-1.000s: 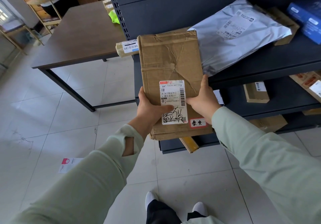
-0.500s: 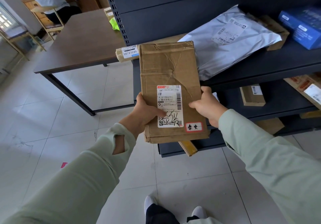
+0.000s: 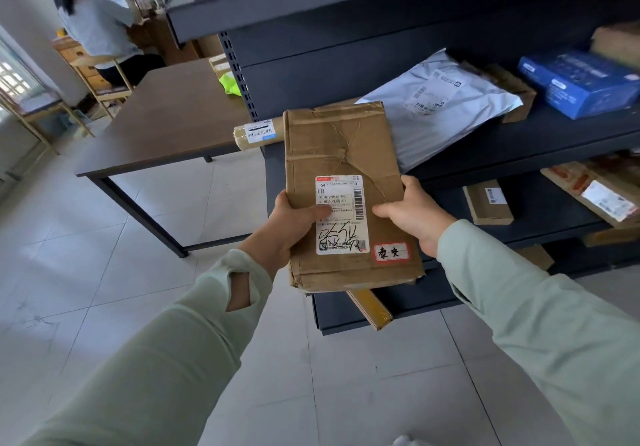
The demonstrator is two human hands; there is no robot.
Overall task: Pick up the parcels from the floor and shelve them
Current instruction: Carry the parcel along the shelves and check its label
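A flat, creased brown cardboard parcel (image 3: 343, 155) with a white shipping label and a small red-edged sticker is held in front of the dark shelf unit (image 3: 519, 144). My left hand (image 3: 294, 220) grips its left edge, thumb on the label. My right hand (image 3: 414, 212) grips its right edge. The parcel's far end reaches the left end of the middle shelf, beside a grey plastic mailer (image 3: 440, 106) that lies there.
A taped roll parcel (image 3: 256, 132) pokes out at the shelf's left end. A blue box (image 3: 581, 82) sits at right, small cartons (image 3: 488, 201) on lower shelves. A brown table (image 3: 162, 123) stands to the left; a person (image 3: 100, 30) sits beyond it. Tiled floor lies below.
The view has tilted upward, so the parcel and my hands sit lower in the frame. Both hands keep the same grip on the parcel.
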